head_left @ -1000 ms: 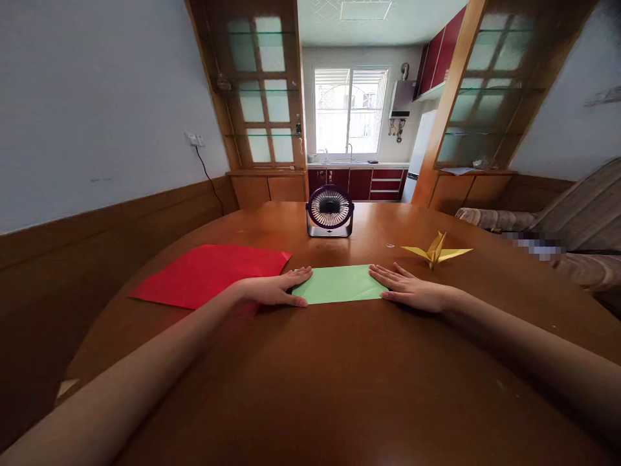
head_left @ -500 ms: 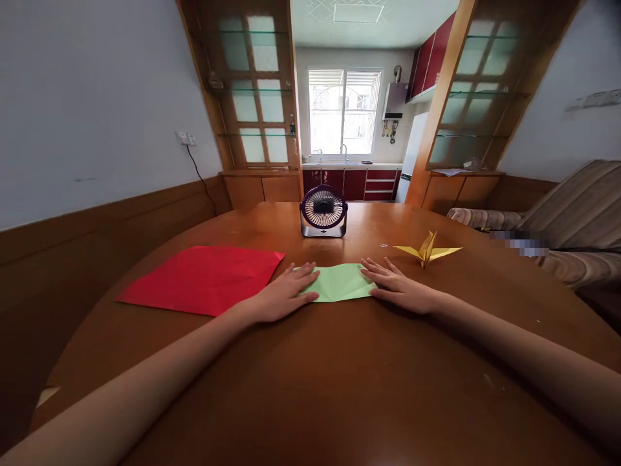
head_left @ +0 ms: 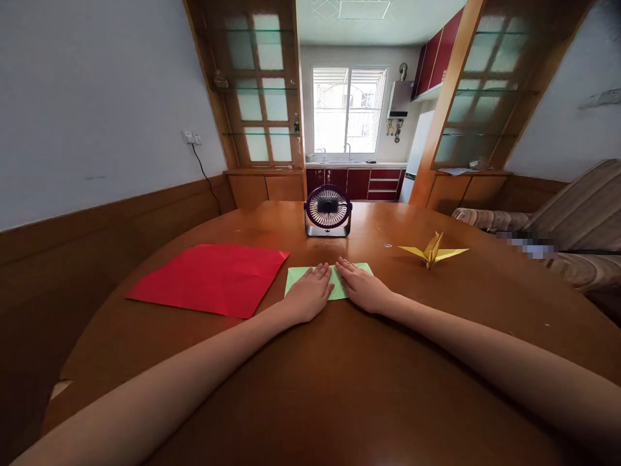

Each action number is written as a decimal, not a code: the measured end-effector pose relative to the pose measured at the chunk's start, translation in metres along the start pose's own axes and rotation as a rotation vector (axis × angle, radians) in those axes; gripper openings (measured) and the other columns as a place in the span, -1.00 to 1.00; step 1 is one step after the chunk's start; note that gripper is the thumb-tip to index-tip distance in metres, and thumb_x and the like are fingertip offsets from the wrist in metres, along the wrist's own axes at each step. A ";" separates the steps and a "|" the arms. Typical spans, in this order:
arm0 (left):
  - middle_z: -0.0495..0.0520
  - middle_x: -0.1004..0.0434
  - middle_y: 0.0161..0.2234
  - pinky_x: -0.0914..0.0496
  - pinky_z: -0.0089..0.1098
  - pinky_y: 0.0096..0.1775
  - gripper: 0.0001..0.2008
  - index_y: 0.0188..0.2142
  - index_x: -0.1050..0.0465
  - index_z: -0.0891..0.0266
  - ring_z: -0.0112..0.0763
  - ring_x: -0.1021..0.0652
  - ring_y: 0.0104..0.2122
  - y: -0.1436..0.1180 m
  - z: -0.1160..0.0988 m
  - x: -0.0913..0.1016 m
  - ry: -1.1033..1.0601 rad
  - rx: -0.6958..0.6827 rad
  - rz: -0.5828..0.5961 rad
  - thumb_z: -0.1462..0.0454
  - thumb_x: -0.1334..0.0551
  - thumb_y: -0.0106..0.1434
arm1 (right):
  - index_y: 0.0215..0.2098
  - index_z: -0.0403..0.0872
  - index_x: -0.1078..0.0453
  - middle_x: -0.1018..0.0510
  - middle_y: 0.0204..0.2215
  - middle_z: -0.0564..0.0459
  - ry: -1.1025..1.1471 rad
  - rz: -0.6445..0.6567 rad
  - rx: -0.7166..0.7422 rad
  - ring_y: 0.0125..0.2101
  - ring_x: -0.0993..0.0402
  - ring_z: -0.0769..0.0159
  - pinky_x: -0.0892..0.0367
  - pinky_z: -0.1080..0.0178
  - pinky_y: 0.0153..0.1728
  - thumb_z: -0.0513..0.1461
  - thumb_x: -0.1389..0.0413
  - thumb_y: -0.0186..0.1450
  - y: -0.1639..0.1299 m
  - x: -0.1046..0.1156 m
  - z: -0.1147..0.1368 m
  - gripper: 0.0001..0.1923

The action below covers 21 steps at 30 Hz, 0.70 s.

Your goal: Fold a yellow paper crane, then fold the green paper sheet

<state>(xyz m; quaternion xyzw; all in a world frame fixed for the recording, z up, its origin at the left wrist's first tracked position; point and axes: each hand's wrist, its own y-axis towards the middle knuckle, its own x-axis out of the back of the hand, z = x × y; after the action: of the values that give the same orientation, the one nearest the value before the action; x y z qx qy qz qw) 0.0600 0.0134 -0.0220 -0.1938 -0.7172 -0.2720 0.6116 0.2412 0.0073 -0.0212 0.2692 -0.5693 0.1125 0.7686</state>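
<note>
A folded light green paper (head_left: 295,279) lies flat on the round wooden table (head_left: 339,375), just in front of me. My left hand (head_left: 310,294) presses palm down on its middle, fingers pointing away from me. My right hand (head_left: 361,289) lies flat beside it, also on the paper, the two hands almost touching. Only the paper's left part and its far right corner show past my hands.
A red paper sheet (head_left: 211,279) lies flat to the left of the green one. A yellow origami crane (head_left: 432,251) stands at the right. A small dark desk fan (head_left: 328,211) faces me behind the paper. A sofa (head_left: 572,226) is at the far right.
Both hands have slid inward from the two ends of the green paper to its middle and now lie side by side. The paper looks shorter than before.
</note>
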 end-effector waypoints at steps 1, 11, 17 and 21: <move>0.32 0.01 0.32 0.04 -0.16 0.30 -0.45 0.30 -0.03 0.47 -0.20 -0.05 0.32 0.000 0.001 -0.001 0.002 -0.004 0.007 0.19 0.18 0.42 | 0.29 -0.35 -0.07 -0.08 0.30 -0.28 -0.016 0.029 -0.015 0.31 0.02 0.10 -0.03 0.01 0.29 -0.24 0.18 0.36 0.000 -0.001 0.001 -0.42; 0.29 0.19 0.36 0.11 -0.17 0.31 -0.36 0.33 0.10 0.51 -0.17 0.08 0.35 0.000 0.002 0.004 0.031 0.078 0.084 0.09 0.23 0.43 | 0.33 -0.39 0.04 0.11 0.34 -0.26 -0.077 0.150 -0.050 0.35 0.24 0.11 0.17 0.07 0.33 0.03 0.35 0.41 -0.004 0.000 0.002 -0.24; 0.31 0.19 0.35 0.07 -0.11 0.29 -0.35 0.33 0.08 0.47 -0.14 0.09 0.34 -0.014 0.023 0.003 0.024 0.115 0.076 0.05 0.24 0.42 | 0.37 -0.33 0.13 0.15 0.35 -0.21 -0.042 0.169 -0.040 0.36 0.27 0.11 0.22 0.03 0.33 0.13 0.42 0.39 -0.007 -0.001 -0.006 -0.17; 0.37 0.18 0.34 0.06 -0.08 0.28 -0.32 0.32 0.07 0.51 -0.10 0.07 0.34 -0.021 0.033 0.001 0.019 0.098 0.050 0.03 0.24 0.41 | 0.37 -0.29 0.13 0.14 0.36 -0.19 -0.022 0.165 -0.042 0.36 0.28 0.12 0.21 0.03 0.34 0.15 0.39 0.38 -0.010 -0.001 -0.010 -0.16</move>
<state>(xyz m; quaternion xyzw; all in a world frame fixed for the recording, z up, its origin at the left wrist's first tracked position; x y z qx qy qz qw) 0.0217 0.0182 -0.0277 -0.1790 -0.7188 -0.2229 0.6338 0.2535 0.0049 -0.0273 0.2064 -0.6003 0.1603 0.7559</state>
